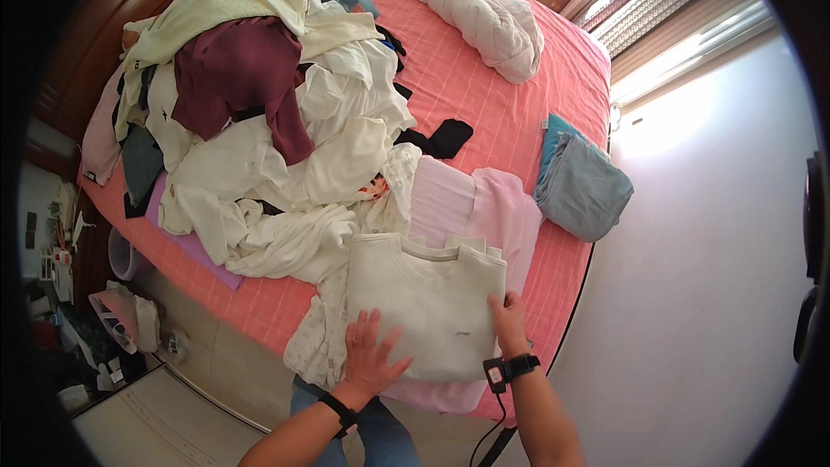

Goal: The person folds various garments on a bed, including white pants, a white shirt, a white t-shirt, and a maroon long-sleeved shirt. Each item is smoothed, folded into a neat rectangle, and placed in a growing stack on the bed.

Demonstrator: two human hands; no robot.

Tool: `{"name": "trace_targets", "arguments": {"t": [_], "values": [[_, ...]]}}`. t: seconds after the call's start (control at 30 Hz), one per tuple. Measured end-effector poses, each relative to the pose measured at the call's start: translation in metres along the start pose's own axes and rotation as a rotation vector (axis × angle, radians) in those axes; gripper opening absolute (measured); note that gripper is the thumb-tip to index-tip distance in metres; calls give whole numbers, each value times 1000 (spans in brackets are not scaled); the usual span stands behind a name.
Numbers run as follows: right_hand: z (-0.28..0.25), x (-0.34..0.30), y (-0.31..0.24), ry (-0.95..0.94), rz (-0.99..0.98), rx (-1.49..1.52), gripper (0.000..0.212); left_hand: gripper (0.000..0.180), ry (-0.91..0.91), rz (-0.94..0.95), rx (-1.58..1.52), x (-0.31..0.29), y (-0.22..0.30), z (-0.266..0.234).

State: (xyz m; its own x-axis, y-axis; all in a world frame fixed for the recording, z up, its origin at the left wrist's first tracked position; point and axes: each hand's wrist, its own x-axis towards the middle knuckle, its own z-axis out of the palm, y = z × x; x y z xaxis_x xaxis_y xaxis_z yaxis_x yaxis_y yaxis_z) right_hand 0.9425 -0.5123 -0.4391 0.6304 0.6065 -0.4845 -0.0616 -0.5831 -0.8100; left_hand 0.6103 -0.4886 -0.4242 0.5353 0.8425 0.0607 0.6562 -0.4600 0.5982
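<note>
- The bed with its pink checked sheet fills the view, a heap of clothes piled on its left half.
- A folded grey-blue stack sits near the right edge.
- Your folded cream sweatshirt lies at the near edge, on a pink garment.
- Your left hand presses flat on it, fingers spread wide.
- Your right hand grips its right edge, fingers curled.

Bare pink sheet lies open between the clothes heap and grey folded stack.
</note>
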Motion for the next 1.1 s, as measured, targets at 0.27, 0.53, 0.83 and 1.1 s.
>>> {"name": "trace_targets", "arguments": {"t": [0.27, 0.53, 0.83, 1.1], "values": [[37, 11, -52, 359, -569, -708, 56, 82, -400, -17, 193, -5, 28, 19], [36, -53, -11, -319, -438, -1241, 75, 77, -270, -160, 239, 56, -13, 25], [25, -88, 17, 209, -428, -709, 78, 82, 12, -777, -294, -2, -29, 8], [6, -55, 20, 72, 82, -568, 67, 64, 35, -782, -825, 15, -93, 26]]}}
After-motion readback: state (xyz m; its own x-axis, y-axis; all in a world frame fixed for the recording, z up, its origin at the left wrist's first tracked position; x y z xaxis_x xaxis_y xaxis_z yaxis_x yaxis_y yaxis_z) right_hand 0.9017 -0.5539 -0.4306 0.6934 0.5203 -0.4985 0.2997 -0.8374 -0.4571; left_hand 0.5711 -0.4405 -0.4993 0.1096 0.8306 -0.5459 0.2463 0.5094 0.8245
